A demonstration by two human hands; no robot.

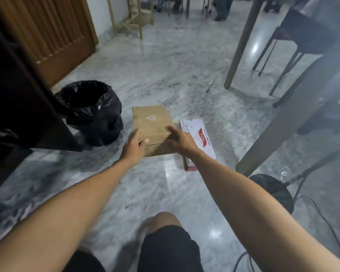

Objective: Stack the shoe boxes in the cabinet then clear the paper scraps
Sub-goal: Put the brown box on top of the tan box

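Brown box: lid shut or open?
Shut: the brown box shows a flat, closed top, with both hands at its near corners.
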